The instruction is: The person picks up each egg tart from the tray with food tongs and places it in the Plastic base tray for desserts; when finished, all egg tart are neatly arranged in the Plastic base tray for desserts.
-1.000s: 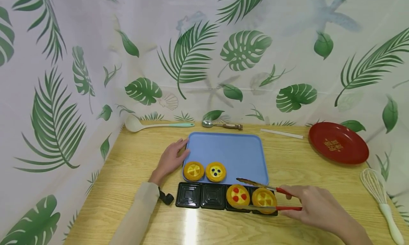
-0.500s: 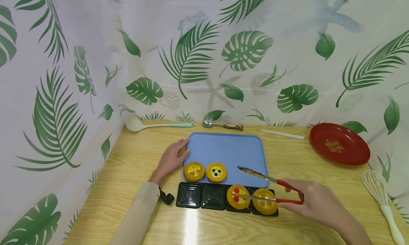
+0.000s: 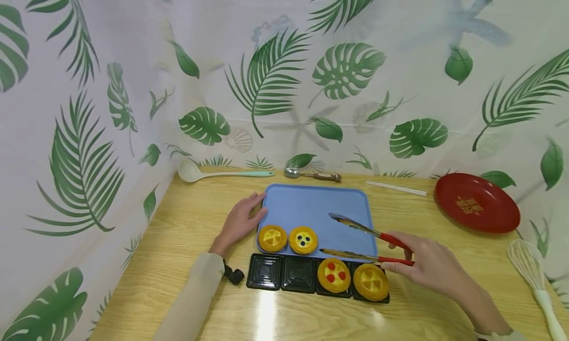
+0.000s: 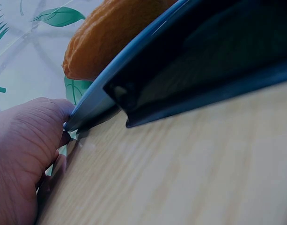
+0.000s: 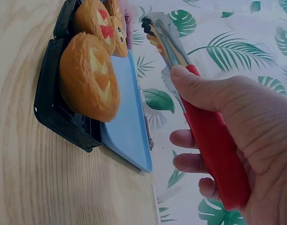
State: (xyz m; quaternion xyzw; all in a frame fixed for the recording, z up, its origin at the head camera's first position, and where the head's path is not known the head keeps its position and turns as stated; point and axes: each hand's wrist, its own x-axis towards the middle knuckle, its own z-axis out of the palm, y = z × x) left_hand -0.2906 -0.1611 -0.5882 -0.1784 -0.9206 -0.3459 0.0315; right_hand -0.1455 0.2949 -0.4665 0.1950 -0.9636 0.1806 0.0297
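Tongs (image 3: 366, 228), gripped in the right hand (image 3: 428, 262), have moved over the blue tray (image 3: 320, 202), arms apart and empty; we judge the red-dotted tart (image 3: 334, 276) and wedge-topped tart (image 3: 371, 282), both in the black tray (image 3: 263, 272), released; we see the left hand (image 3: 240, 219), fingers extended, touching the blue tray's rim.

free passage along far side of blue rectangular tray (image 3: 306, 202), two round golden tarts (image 3: 272, 238) blocking near-left corner
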